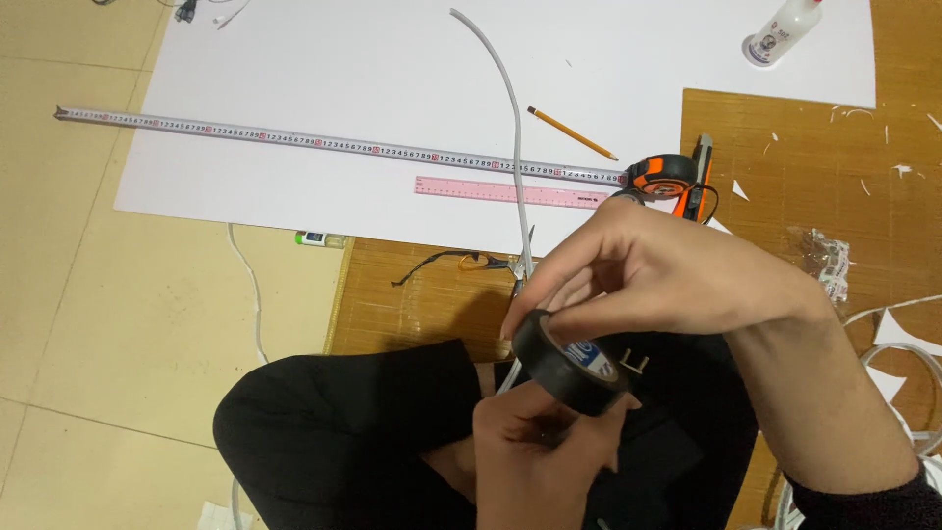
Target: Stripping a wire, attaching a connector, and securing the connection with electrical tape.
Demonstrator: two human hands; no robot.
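While gripped low in the frame's centre, black tape roll (571, 360) pinched between both hands, right hand (667, 280) curled over its top, left hand (535, 447) closed beneath, white cable (507, 93) rising behind across white sheet (324, 69), tape measure (324, 141), pink ruler (510, 191), pencil (572, 132) above.

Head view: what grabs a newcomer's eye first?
The roll of black tape at lower centre, held between the right hand above it and the left hand below. Next, the long steel measuring tape stretched across the white sheet at the top, ending at its orange case, with a pink ruler just beneath. A white cable curves down the sheet toward the hands.
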